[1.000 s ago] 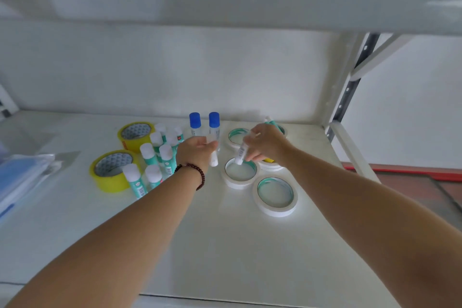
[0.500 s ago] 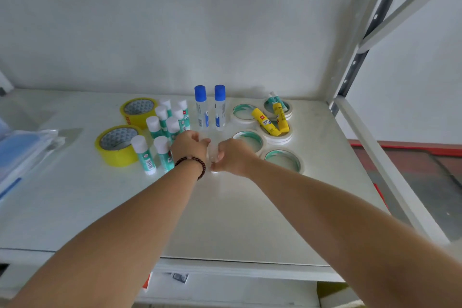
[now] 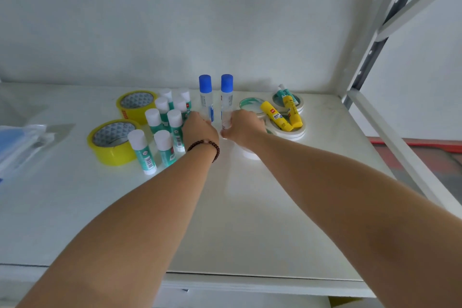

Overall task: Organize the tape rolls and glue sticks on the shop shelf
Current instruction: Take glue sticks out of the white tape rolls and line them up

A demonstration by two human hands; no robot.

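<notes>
Two blue-capped glue bottles (image 3: 205,97) (image 3: 226,100) stand upright at the back of the white shelf (image 3: 225,220). My left hand (image 3: 200,130) is curled at the base of the left bottle; its grip is hidden. My right hand (image 3: 246,127) pinches the clear lower end of the right bottle. Several white-capped teal glue sticks (image 3: 162,122) stand left of my left hand. Two yellow tape rolls (image 3: 136,105) (image 3: 112,141) lie further left. White tape rolls (image 3: 287,132) lie to the right, with two yellow glue sticks (image 3: 276,116) resting on them.
A blue plastic-wrapped pack (image 3: 17,142) lies at the left edge. The metal shelf post (image 3: 375,45) and a slanted rail (image 3: 400,147) bound the right side. The back wall is close behind the bottles. The shelf's front lip (image 3: 225,280) is near me.
My hands, each carrying a glue stick a second ago, came together and then moved back to the bases of the blue-capped bottles. The camera tilted down.
</notes>
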